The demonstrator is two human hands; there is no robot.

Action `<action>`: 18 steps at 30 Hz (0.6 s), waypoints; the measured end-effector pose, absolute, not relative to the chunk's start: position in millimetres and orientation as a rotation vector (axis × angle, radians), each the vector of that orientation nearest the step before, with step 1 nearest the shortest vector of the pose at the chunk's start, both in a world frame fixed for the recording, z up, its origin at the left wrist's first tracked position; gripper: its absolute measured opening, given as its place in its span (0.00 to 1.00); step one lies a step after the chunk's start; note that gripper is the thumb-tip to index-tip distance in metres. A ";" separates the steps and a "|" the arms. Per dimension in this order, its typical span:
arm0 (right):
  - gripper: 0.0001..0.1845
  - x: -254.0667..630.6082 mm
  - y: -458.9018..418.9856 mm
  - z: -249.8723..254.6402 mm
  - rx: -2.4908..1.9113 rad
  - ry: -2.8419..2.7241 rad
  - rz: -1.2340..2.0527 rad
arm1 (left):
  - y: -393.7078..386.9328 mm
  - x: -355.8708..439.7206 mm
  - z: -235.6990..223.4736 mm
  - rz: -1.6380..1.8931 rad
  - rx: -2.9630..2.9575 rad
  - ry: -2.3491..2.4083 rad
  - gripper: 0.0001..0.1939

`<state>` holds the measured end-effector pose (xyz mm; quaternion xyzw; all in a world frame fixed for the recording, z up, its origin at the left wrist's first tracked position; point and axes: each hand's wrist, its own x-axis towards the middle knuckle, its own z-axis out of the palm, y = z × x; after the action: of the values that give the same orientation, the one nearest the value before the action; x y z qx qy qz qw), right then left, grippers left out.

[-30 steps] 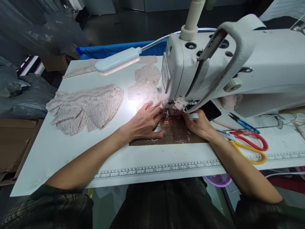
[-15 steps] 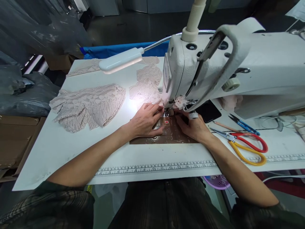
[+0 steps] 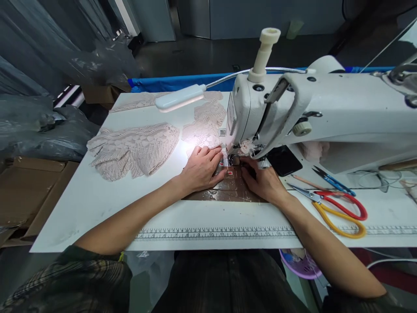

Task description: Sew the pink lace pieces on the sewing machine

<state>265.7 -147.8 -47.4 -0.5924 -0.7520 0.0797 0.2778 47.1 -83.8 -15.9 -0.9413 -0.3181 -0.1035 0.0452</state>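
Note:
My left hand (image 3: pixel 202 169) lies flat, palm down, fingers outstretched over the near edge of a pale pink lace piece (image 3: pixel 203 134), just left of the sewing machine's (image 3: pixel 241 100) needle area. My right hand (image 3: pixel 262 180) is on the other side of the presser foot (image 3: pixel 232 160), its fingers bent inward. The machine head hides part of them, and whatever is between the fingertips does not show. Beneath both hands is a shiny brown sheet (image 3: pixel 228 193) with small red-and-white marks. A pale fabric flower (image 3: pixel 246 147) hangs at the machine head.
A folded lace piece (image 3: pixel 137 150) lies on the left of the white table (image 3: pixel 97 204). To the right are red-and-yellow scissors (image 3: pixel 342 213), blue snips (image 3: pixel 335 180), a pencil (image 3: pixel 306 181) and a black phone (image 3: pixel 284 161). A lamp (image 3: pixel 180 98) overhangs the lace.
The view has shifted, so the table and machine sit lower in the picture. Both hands stay beside the presser foot; the left hand's fingers lie slightly closer together.

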 end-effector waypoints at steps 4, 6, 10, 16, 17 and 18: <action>0.16 264.4 -149.1 -46.1 -1.624 -2.016 0.214 | -67.4 40.7 -9.9 -0.371 -3.033 -0.961 0.17; 0.17 264.3 -149.3 -45.9 -1.637 -2.012 0.217 | -51.7 35.8 -8.4 -0.545 -3.038 -0.994 0.14; 0.17 264.6 -148.1 -47.7 -1.632 -2.011 0.222 | -16.3 32.1 -11.3 -0.706 -2.927 -1.165 0.11; 0.17 264.8 -145.8 -49.7 -1.703 -2.041 0.204 | 27.2 44.1 -21.0 -0.496 -2.961 -1.215 0.14; 0.17 264.5 -145.6 -48.9 -1.720 -2.050 0.200 | 32.4 45.2 -21.3 -0.492 -2.941 -1.234 0.14; 0.18 264.0 -145.4 -47.7 -1.734 -2.058 0.196 | 36.6 45.6 -21.2 -0.518 -2.925 -1.247 0.13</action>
<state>264.0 -145.4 -47.7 -0.6269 -0.7441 0.0710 0.2197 45.6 36.6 -21.2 -0.9072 -0.3868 -0.1607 -0.0401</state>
